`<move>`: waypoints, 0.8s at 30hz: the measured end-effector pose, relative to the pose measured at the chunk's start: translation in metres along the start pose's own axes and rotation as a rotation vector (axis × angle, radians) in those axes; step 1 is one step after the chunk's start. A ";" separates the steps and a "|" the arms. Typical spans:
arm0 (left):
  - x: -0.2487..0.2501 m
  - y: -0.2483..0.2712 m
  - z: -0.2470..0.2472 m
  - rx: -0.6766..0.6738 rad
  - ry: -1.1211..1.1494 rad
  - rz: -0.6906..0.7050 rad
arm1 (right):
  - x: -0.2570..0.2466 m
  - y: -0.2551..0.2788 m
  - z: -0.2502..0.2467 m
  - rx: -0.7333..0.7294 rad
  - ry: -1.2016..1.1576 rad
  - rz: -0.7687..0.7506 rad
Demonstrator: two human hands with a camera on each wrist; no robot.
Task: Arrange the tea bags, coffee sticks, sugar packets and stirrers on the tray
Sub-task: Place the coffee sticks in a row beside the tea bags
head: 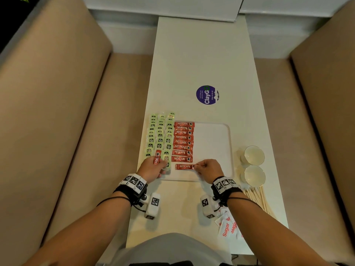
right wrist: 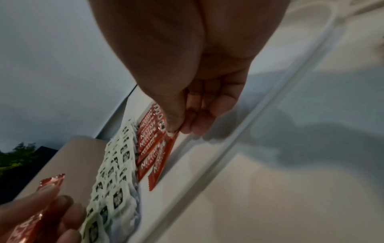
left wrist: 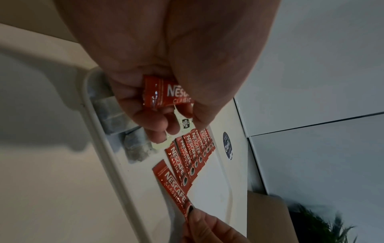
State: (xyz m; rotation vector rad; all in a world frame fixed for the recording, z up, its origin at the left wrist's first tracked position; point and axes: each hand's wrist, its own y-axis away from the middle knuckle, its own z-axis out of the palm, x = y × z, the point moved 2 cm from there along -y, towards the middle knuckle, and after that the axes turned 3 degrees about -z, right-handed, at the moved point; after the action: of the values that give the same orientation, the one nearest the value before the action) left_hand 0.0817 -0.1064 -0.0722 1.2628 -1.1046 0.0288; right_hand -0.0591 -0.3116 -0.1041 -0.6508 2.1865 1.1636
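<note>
Only the head view shows the white paper sugar packets (head: 227, 226) and pale wooden stirrers (head: 258, 198), off the white plastic tray (head: 229, 150) at its 5 o'clock. The left hand (head: 151, 167) curls its fingers around one red foil coffee stick (head: 157, 157) above the pale green tea bags (head: 159, 135). The right hand (head: 208, 167) pinches the end of another red coffee stick (head: 184, 166) lying flat at the tray's 6 o'clock, below the red row (head: 183, 142). Both wrist views are blurred.

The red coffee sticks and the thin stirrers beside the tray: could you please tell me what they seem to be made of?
Red coffee sticks: probably glossy foil or plastic film, given glints and crimped, serrated ends. Pale thin stirrers: apparently bare matt wood, judging by their light tan colour, though too small to be certain.
</note>
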 end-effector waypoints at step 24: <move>-0.011 0.013 0.001 -0.135 0.005 0.023 | -0.013 -0.009 0.018 0.032 0.152 0.095</move>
State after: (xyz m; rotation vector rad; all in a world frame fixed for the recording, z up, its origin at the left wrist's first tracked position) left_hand 0.0675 -0.0960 -0.0702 1.1293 -1.0985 -0.0252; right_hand -0.0387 -0.2992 -0.1085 -0.6467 2.3821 1.1585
